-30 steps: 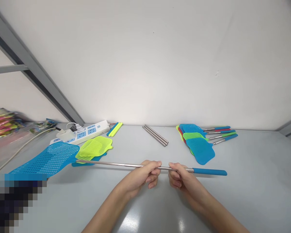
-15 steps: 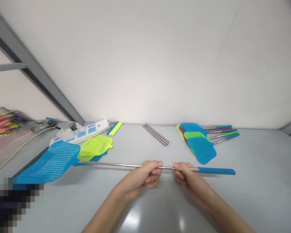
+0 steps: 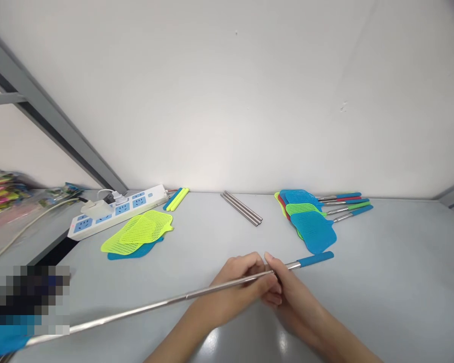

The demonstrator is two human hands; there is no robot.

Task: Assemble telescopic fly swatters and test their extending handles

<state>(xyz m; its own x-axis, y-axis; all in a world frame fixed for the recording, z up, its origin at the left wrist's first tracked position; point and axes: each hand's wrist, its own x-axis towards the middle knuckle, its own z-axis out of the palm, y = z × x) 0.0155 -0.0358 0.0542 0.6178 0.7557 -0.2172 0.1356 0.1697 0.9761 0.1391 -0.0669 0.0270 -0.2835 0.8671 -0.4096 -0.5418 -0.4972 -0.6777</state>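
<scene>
Both hands hold a telescopic fly swatter slanting across the front of the table. Its blue head runs off the lower left corner, partly blurred out, and its blue handle points right. My left hand is closed around the metal rod near the middle. Close against it, my right hand grips the rod just left of the handle. Some fingertips are hidden where the hands meet. Beyond the right hand lies a pile of fly swatters in blue, green, yellow and red.
Loose yellow swatter heads overlap a blue head at left. Behind them are a white power strip with plugs and several coloured handle sleeves. Metal tubes lie at the back middle. Plastic-wrapped goods sit far left.
The swatter has tilted, its head swinging down and toward me at the lower left. My hands have come together on the rod, and the handle end has shifted left and slightly up.
</scene>
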